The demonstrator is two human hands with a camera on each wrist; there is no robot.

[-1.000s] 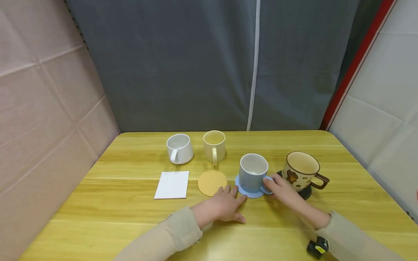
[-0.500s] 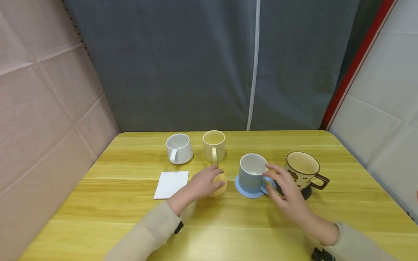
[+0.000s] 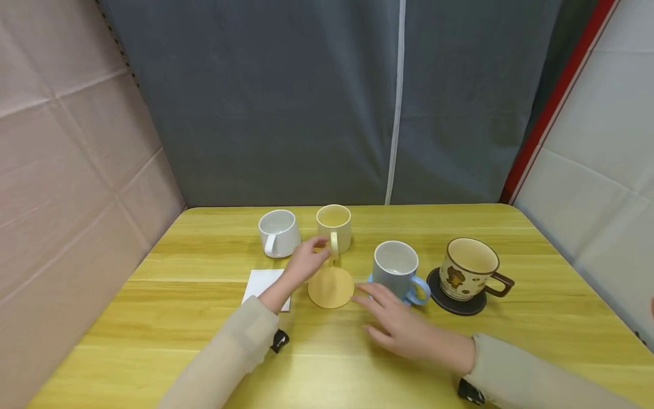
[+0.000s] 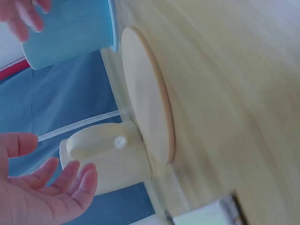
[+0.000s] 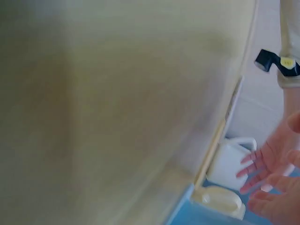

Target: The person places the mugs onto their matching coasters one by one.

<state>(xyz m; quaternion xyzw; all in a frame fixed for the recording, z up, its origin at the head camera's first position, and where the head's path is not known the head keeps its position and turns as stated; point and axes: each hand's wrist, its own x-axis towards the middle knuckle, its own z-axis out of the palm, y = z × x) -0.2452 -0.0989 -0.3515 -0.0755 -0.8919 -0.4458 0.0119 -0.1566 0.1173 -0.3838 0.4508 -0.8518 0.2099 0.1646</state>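
My left hand is beside the handle of the pale yellow mug, its fingers loosely bent. In the left wrist view a gap shows between the thumb and fingers, with nothing gripped. The round yellow coaster lies in front of that mug. My right hand hovers with spread fingers before the grey-blue mug, partly hiding its light blue coaster. That mug's blue handle points right. Whether the left fingertips touch the yellow mug, I cannot tell from the head view.
A white mug stands at the back left, behind a white square coaster partly covered by my left forearm. At right, a cream mug with a bear print sits on a black round coaster. Grey cloth hangs behind the table.
My right hand has let go of the grey-blue mug's handle and moved left and toward me. The left hand has left the blue coaster's edge and reached back left to the yellow mug.
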